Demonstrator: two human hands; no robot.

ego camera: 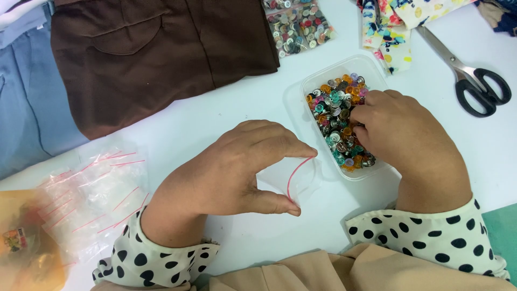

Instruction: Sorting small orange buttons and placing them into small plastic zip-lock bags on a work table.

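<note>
Your left hand (226, 170) pinched a small clear bag (293, 180) open on the table (215, 116); just right, your right hand (401, 134) had fingers curled into the tub (344, 73) of buttons (336, 116), grip hidden.

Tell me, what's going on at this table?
A person in polka-dot sleeves sits at a white table. The left hand holds a small clear bag with a red strip open between thumb and forefinger. The right hand has its fingers in a clear plastic box full of mixed coloured buttons. A pile of empty bags lies at the left, scissors at the right, brown cloth above.
</note>
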